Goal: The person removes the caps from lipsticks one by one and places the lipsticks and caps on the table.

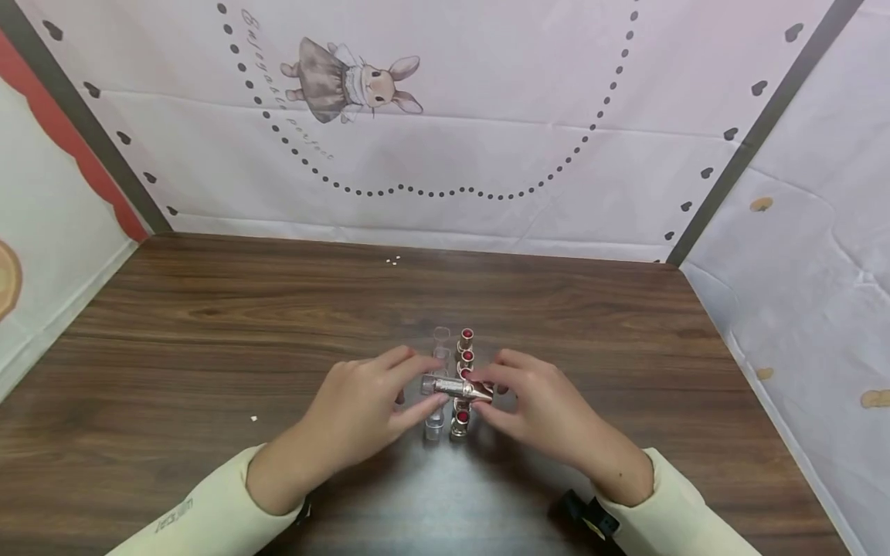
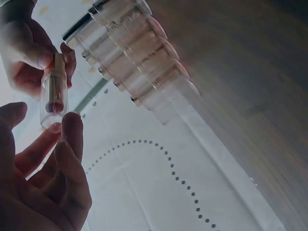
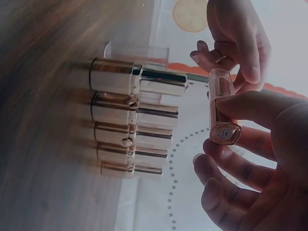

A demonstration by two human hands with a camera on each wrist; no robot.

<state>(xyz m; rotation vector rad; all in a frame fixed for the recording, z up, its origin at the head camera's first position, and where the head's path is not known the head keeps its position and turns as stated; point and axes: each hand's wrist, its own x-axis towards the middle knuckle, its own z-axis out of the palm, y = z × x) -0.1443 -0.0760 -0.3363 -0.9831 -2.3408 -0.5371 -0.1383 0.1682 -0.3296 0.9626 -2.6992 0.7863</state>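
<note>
A capped lipstick (image 1: pixel 455 388) lies level between my hands, above two rows of parts. My right hand (image 1: pixel 545 398) pinches its gold base (image 3: pixel 225 133) between thumb and fingers. My left hand (image 1: pixel 365 398) is around the clear cap end (image 2: pixel 54 103); a fingertip touches that end in the left wrist view, while the thumb (image 2: pixel 13 114) stands apart. Several uncapped gold lipsticks (image 3: pixel 113 77) with red tips stand upright in a column beneath. Clear caps (image 1: pixel 434 428) form a second column just left of them, partly hidden by the hands.
The brown wood table (image 1: pixel 208 332) is bounded by a printed cloth wall (image 1: pixel 487 154) behind and cloth at both sides. Tiny white bits (image 1: pixel 393 261) lie at the back, one more white bit (image 1: pixel 253 418) at the left. A dark wrist strap (image 1: pixel 591 516) shows by the right sleeve.
</note>
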